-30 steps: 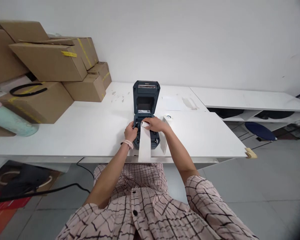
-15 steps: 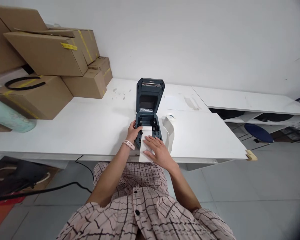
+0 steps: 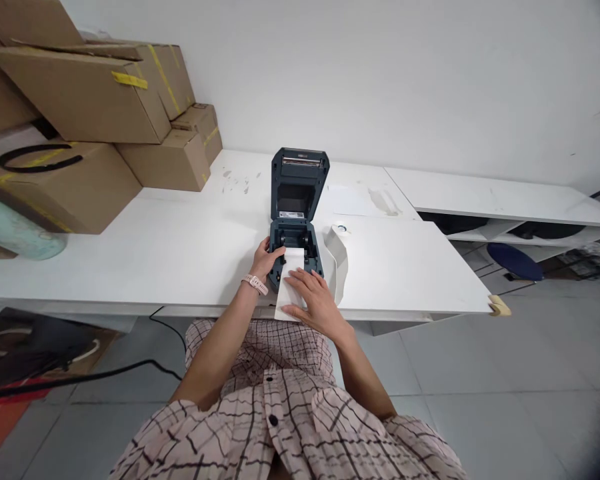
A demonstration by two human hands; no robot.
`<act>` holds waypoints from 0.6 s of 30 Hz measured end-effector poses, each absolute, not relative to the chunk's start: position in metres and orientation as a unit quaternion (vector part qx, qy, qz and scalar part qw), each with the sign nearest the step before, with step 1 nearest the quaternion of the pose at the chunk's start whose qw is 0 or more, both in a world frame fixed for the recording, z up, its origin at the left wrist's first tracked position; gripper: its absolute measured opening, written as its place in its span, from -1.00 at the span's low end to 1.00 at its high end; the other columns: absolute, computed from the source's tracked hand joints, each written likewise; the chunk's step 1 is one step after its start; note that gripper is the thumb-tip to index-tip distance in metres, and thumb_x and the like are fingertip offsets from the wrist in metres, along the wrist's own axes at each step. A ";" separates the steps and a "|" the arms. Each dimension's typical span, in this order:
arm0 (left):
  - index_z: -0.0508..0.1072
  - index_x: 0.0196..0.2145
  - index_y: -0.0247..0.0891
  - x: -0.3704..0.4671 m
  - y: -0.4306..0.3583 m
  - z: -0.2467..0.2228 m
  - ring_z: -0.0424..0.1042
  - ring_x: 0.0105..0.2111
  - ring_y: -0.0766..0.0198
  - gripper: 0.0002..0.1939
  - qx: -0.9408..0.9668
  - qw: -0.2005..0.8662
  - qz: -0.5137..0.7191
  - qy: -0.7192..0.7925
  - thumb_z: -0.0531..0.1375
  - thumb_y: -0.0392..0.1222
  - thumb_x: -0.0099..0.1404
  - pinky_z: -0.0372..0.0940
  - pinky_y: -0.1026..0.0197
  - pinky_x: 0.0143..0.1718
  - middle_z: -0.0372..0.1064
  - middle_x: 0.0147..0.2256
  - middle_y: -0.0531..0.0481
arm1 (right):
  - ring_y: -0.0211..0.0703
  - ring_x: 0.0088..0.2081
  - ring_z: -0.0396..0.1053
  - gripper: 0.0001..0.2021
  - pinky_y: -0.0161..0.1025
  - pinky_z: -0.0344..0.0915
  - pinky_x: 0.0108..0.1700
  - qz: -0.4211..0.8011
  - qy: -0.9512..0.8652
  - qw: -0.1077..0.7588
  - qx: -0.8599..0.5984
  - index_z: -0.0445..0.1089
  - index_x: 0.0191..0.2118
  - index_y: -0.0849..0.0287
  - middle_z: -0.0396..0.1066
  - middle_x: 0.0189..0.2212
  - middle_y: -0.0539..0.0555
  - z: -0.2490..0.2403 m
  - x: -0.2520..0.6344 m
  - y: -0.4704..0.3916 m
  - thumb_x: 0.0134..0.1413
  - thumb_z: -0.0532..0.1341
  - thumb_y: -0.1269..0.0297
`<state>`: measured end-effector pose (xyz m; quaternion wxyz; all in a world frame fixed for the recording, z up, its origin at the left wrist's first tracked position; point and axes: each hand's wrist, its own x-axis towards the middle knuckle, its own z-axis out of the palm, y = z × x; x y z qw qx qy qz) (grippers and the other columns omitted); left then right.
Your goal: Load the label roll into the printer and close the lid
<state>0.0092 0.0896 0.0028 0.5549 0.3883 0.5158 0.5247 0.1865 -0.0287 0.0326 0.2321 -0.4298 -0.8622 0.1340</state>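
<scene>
A dark label printer (image 3: pixel 300 185) stands on the white table with its lid raised. A strip of white label paper (image 3: pixel 294 257) runs out of its open base toward me and over the table's front edge. My left hand (image 3: pixel 266 259) grips the left side of the printer, its thumb over the inner edge beside the paper and its other fingers mostly hidden outside. My right hand (image 3: pixel 314 299) lies open on the strip, fingers stretched out across it near the printer's front. To the right of the printer lies a loose curled white strip (image 3: pixel 338 257).
Cardboard boxes (image 3: pixel 90 97) are stacked at the left of the table (image 3: pixel 200 243), with a black hoop (image 3: pixel 40 165) on one and a mint-green bottle (image 3: pixel 23 227) in front. A blue stool (image 3: pixel 515 261) stands at the right. A black cable (image 3: pixel 145 363) hangs below the table.
My view has shifted slightly. My right hand stays on the paper strip, whose loose end has swung a little to the left. My left hand keeps its hold on the printer.
</scene>
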 end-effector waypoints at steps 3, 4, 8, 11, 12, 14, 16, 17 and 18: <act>0.38 0.18 -0.25 0.009 0.091 0.002 0.53 -0.02 0.08 -0.34 0.391 0.550 0.522 0.522 0.35 -0.19 0.11 0.44 0.10 -0.06 0.47 0.14 -0.20 | 0.23 0.48 -0.02 -0.18 0.30 -0.08 0.46 0.134 -0.878 0.199 -0.413 0.07 0.44 -0.02 0.13 0.43 0.23 0.032 0.191 -0.031 0.18 0.31 -0.15; 0.39 0.18 -0.25 0.009 0.091 0.001 0.53 -0.02 0.08 -0.34 0.391 0.548 0.521 0.524 0.35 -0.20 0.11 0.44 0.10 -0.05 0.47 0.14 -0.20 | 0.26 0.49 -0.06 -0.09 0.32 -0.10 0.46 0.134 -0.885 0.188 -0.405 0.02 0.46 -0.02 0.06 0.45 0.24 0.031 0.193 -0.032 0.10 0.37 -0.16; 0.38 0.19 -0.27 0.009 0.092 0.000 0.54 -0.03 0.09 -0.32 0.388 0.544 0.519 0.532 0.35 -0.21 0.10 0.44 0.10 -0.06 0.48 0.12 -0.20 | 0.28 0.50 -0.13 0.11 0.34 -0.08 0.45 0.119 -0.893 0.169 -0.400 -0.11 0.50 -0.09 -0.08 0.50 0.20 0.022 0.194 -0.033 -0.08 0.52 0.13; 0.39 0.18 -0.26 0.009 0.091 0.001 0.53 -0.02 0.08 -0.33 0.392 0.546 0.523 0.524 0.35 -0.21 0.09 0.44 0.09 -0.05 0.47 0.13 -0.20 | 0.19 0.46 0.03 -0.10 0.29 -0.03 0.43 0.096 -0.876 0.191 -0.433 0.02 0.47 -0.11 0.10 0.45 0.13 0.016 0.191 -0.031 0.06 0.30 0.54; 0.39 0.17 -0.27 0.009 0.091 0.001 0.53 -0.01 0.08 -0.33 0.394 0.546 0.524 0.521 0.35 -0.20 0.09 0.43 0.08 -0.04 0.46 0.14 -0.21 | 0.15 0.45 0.08 -0.15 0.28 -0.02 0.42 0.090 -0.870 0.203 -0.440 0.07 0.44 -0.12 0.15 0.43 0.11 0.015 0.190 -0.031 0.08 0.22 0.60; 0.39 0.17 -0.29 0.009 0.090 0.002 0.51 0.02 0.06 -0.33 0.397 0.544 0.525 0.521 0.35 -0.20 0.08 0.42 0.07 -0.01 0.45 0.16 -0.23 | 0.10 0.42 0.13 -0.23 0.28 -0.02 0.41 0.086 -0.864 0.225 -0.443 0.14 0.41 -0.14 0.21 0.40 0.06 0.013 0.190 -0.030 0.14 0.13 0.61; 0.38 0.18 -0.30 0.009 0.090 0.003 0.50 0.04 0.05 -0.31 0.394 0.541 0.524 0.527 0.35 -0.21 0.08 0.42 0.07 0.01 0.43 0.18 -0.24 | 0.09 0.42 0.15 -0.30 0.30 -0.05 0.41 0.089 -0.864 0.236 -0.436 0.14 0.41 -0.19 0.22 0.39 0.03 0.012 0.193 -0.029 0.23 0.11 0.54; 0.37 0.19 -0.29 0.009 0.089 0.003 0.50 0.04 0.05 -0.30 0.392 0.541 0.522 0.530 0.35 -0.21 0.07 0.42 0.07 0.00 0.42 0.18 -0.24 | 0.08 0.42 0.15 -0.32 0.31 -0.07 0.41 0.091 -0.865 0.237 -0.433 0.13 0.41 -0.21 0.21 0.40 0.01 0.012 0.195 -0.029 0.27 0.10 0.50; 0.37 0.19 -0.28 0.009 0.089 0.002 0.50 0.04 0.05 -0.30 0.390 0.542 0.521 0.532 0.35 -0.20 0.07 0.42 0.07 0.00 0.42 0.18 -0.23 | 0.07 0.42 0.14 -0.34 0.32 -0.08 0.41 0.093 -0.867 0.235 -0.430 0.11 0.42 -0.22 0.20 0.40 0.00 0.012 0.197 -0.029 0.30 0.09 0.48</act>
